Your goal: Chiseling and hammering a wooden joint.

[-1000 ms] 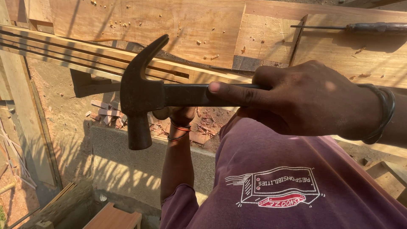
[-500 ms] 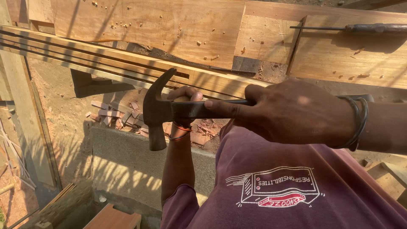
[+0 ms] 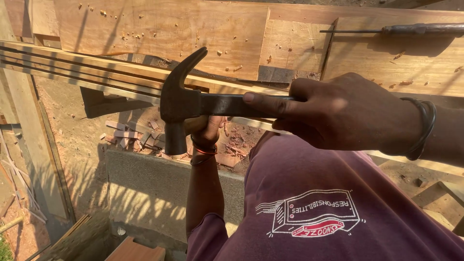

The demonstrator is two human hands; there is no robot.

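The right hand (image 3: pixel 348 113) is gripping the handle of a dark claw hammer (image 3: pixel 181 104), fingers wrapped tight, head pointing down near the wooden slats (image 3: pixel 96 72). The left hand (image 3: pixel 205 126) is sitting behind the hammer head, mostly hidden; its grip cannot be determined. A metal tool (image 3: pixel 411 30) is lying on the far plank (image 3: pixel 169 29), its right end cut off.

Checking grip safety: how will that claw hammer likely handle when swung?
The hammer is probably head-heavy: a thick dark metal head on a slim handle. It looks rigid. The right hand grips close behind the head, which likely tames the weight.
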